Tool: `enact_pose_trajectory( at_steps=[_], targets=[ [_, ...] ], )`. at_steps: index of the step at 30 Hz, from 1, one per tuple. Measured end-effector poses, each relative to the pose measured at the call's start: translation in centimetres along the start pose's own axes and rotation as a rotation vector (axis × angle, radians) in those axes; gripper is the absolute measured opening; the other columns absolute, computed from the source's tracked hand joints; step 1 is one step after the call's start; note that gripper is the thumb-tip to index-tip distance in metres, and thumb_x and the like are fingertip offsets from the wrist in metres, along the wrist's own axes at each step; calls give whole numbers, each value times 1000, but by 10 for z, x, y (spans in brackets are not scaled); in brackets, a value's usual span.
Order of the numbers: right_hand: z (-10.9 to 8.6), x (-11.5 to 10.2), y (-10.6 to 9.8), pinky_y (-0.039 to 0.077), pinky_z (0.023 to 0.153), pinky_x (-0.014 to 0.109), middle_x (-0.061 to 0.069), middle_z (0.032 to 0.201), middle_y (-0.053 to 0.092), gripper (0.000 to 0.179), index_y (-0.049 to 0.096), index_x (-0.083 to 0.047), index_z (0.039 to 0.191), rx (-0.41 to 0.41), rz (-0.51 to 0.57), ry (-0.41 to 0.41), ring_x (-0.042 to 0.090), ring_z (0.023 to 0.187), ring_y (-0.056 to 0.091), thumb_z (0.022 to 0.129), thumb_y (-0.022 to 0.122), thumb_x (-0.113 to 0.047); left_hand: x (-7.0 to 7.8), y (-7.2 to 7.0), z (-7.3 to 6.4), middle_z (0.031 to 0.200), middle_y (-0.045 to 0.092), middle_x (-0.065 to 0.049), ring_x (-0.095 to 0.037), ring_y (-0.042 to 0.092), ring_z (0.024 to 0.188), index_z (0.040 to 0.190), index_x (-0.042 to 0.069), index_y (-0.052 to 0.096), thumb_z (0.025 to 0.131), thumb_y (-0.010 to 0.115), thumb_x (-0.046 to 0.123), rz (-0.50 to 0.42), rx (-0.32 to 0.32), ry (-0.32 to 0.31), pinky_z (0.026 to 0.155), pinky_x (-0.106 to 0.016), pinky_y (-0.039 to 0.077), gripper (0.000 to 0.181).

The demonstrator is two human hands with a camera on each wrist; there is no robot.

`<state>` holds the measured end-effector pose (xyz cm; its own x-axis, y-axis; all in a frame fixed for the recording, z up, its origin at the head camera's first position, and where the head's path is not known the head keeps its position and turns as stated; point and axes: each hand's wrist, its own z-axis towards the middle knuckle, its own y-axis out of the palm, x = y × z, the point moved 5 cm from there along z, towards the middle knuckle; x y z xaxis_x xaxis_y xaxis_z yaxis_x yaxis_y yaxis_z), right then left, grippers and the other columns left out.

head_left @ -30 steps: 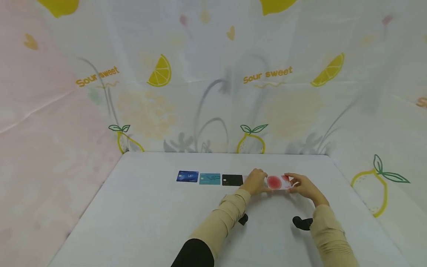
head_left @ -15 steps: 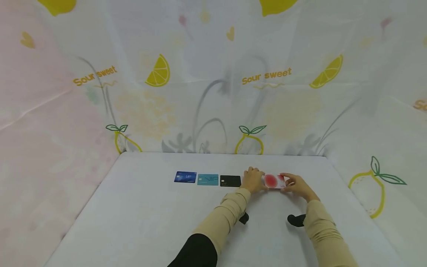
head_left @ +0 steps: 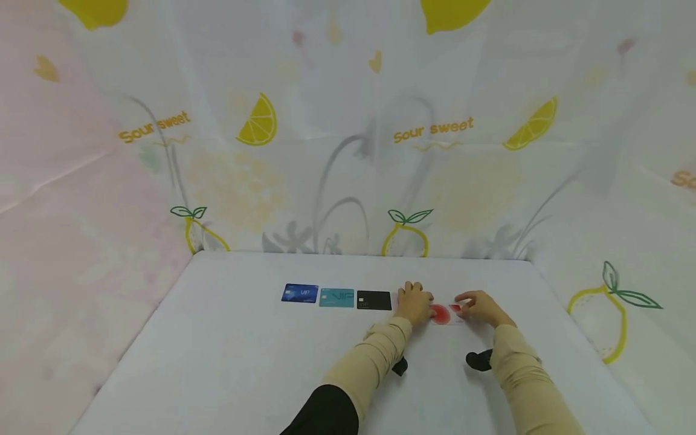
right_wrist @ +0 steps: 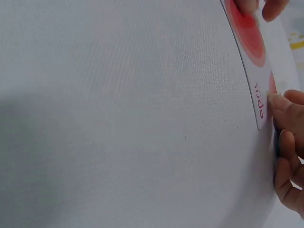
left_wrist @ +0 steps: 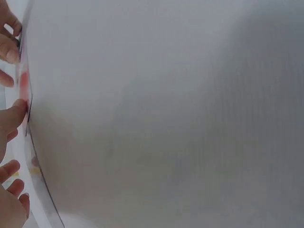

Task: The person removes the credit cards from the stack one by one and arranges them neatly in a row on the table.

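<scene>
A white card with red circles (head_left: 441,315) lies on the white tabletop, right of the other cards. My left hand (head_left: 414,304) spreads over its left end. In the left wrist view the left thumb (left_wrist: 19,105) presses on the card's face. My right hand (head_left: 482,308) is at the card's right end, thumb and forefinger close together at its far corner. In the right wrist view that thumb (right_wrist: 278,102) covers part of a red patch, beside red lettering. The right hand's other fingers curl, and a dark blue strip (right_wrist: 276,142) shows beside them.
A dark blue VIP card (head_left: 299,293), a teal VIP card (head_left: 336,298) and a black card (head_left: 374,300) lie in a row, left of the left hand. A pale card (left_wrist: 34,161) shows beneath the left fingers. Behind the table (head_left: 244,362) hangs a lemon-print cloth (head_left: 321,181).
Both hands have brought the red-circled card slightly nearer and down flat onto the table. The left fingers have spread, and the right hand has come closer to the left. The other cards stay in place.
</scene>
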<state>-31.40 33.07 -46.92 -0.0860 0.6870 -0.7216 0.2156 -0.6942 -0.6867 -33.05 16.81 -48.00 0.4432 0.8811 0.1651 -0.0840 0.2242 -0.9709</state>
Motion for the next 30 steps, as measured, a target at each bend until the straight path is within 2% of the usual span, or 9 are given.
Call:
enact_pose_trajectory(
  at_steps=[5, 8, 10, 13, 18, 23, 30],
  targets=[
    [2, -4, 4, 43, 65, 30, 11, 78, 60, 46, 54, 13, 117, -19, -13, 41, 18, 72, 51, 77, 71, -2, -2, 2, -1, 106, 58, 3, -17, 46, 102, 108, 27, 71, 82, 68, 44, -11, -4, -12, 78, -31, 37, 32],
    [2, -7, 8, 46, 76, 42, 20, 91, 60, 62, 51, 10, 124, -60, -70, 42, 29, 85, 55, 73, 80, -12, -6, 2, -1, 111, 59, 2, -18, 48, 104, 110, 23, 70, 79, 67, 53, -12, -52, -2, 80, -33, 38, 43],
    [1, -8, 11, 46, 83, 50, 26, 101, 59, 68, 52, 6, 125, -88, -123, 29, 37, 96, 55, 69, 83, -16, -8, 2, -1, 114, 58, 2, -18, 48, 106, 111, 22, 69, 74, 68, 60, -9, -94, 16, 81, -34, 38, 53],
    [0, -9, 13, 42, 88, 57, 31, 108, 57, 65, 55, 2, 120, -104, -163, 7, 44, 105, 52, 65, 85, -15, -10, 2, -1, 118, 57, 3, -17, 47, 108, 111, 21, 69, 65, 74, 64, -33, -148, 50, 82, -35, 38, 63],
    [-1, -12, 12, 43, 84, 57, 28, 102, 58, 52, 57, 1, 109, -106, -176, -10, 42, 99, 53, 66, 83, -11, -10, -2, -2, 121, 55, 3, -18, 45, 111, 114, 22, 68, 61, 79, 60, -75, -201, 77, 84, -36, 37, 66],
    [0, -13, 9, 44, 80, 51, 21, 94, 57, 46, 57, 1, 106, -117, -165, 17, 35, 91, 53, 68, 82, -10, -10, -3, -2, 120, 56, 3, -17, 45, 110, 111, 24, 70, 67, 77, 56, -63, -191, 86, 82, -35, 36, 56],
    [2, -9, 5, 46, 76, 49, 20, 92, 57, 38, 57, 0, 103, -120, -194, 17, 34, 89, 54, 72, 78, -8, -10, -5, -3, 115, 59, 4, -16, 47, 108, 108, 25, 72, 70, 75, 54, -50, -137, 90, 79, -33, 36, 48]
  ],
)
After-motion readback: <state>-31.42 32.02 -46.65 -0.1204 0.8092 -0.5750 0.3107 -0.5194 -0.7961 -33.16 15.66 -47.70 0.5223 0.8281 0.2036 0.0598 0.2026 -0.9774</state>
